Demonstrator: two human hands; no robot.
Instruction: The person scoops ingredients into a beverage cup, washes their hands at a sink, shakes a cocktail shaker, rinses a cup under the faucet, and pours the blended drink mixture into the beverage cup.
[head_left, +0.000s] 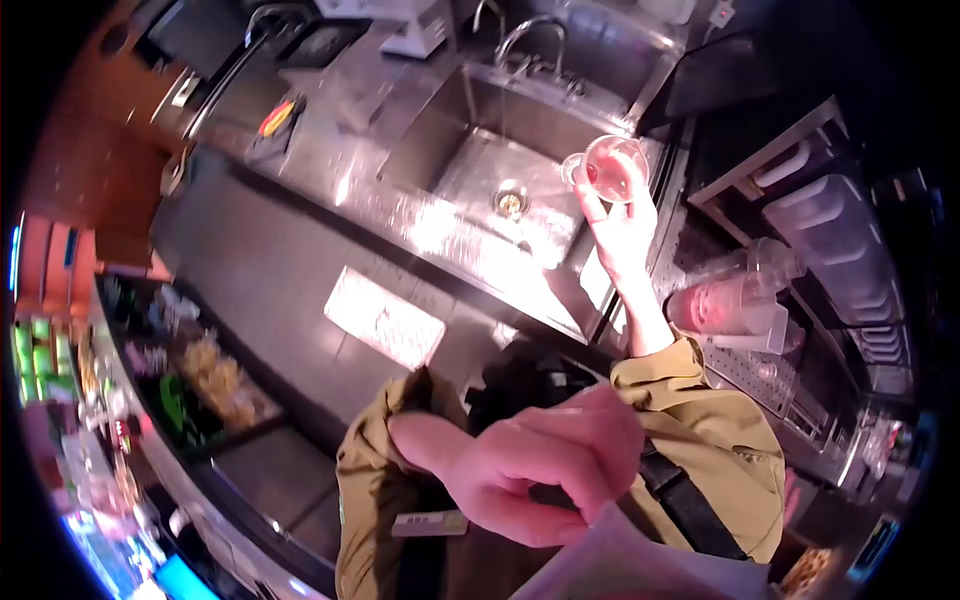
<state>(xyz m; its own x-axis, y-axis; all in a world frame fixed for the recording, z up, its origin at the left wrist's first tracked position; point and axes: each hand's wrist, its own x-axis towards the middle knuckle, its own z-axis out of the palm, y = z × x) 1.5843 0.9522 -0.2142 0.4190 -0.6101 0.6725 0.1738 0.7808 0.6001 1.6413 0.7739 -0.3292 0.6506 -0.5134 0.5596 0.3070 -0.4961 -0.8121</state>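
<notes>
Over the right side of the metal sink (420, 135), my right hand (625, 225) is wrapped round a clear round cup (615, 168) that shows reddish light. A smaller clear round rim (572, 169) is beside the cup, at my fingers. Close to the camera, my left hand (550, 460) is bent inward with its fingers curled and thumb pressed in. Its fingertips meet the corner of a pale, translucent item (650, 565) at the bottom edge. What exactly they grip cannot be made out.
Taps (530, 45) stand behind the sink. Clear pitchers (725, 300) are on the perforated counter at right, beside stacked clear containers (825, 235). A pale mat (385, 318) lies on the floor. Shelving with bagged goods (215, 385) is at left; a red-yellow item (277, 118) is on the upper-left counter.
</notes>
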